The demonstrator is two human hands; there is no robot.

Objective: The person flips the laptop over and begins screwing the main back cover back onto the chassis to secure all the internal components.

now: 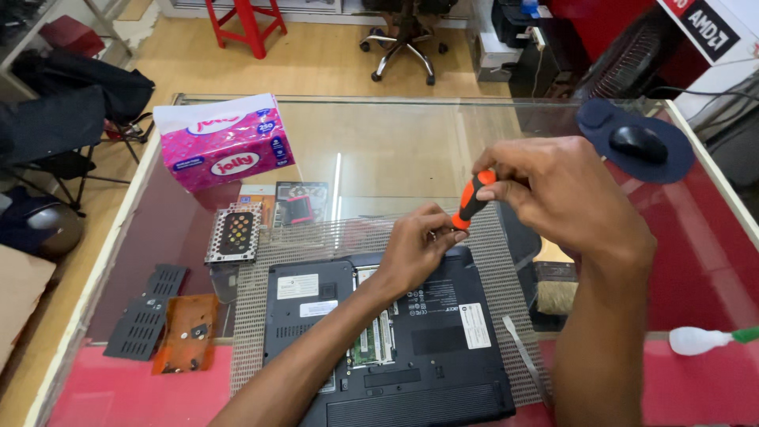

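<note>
Plainly, the largest thing under the fingers was the black laptop lying bottom-up with its memory bay uncovered, resting on a tan woven mesh mat spread over the glass-topped table with red edging. Beyond the fingers to the left stood a pink and white soft pack of tissues; left of them lay a perforated metal drive caddy, a black vented plastic cover and an orange translucent tray.

The right hand was closed around the orange and black screwdriver, held tilted just above the laptop's far edge. The left hand had its fingertips pinched narrow at the driver's tip; whether they held a screw could not be told.

One risk seemed real: a slip of the tip could drop a small screw through the open mesh, or jab the exposed green memory boards just below the left wrist.
</note>
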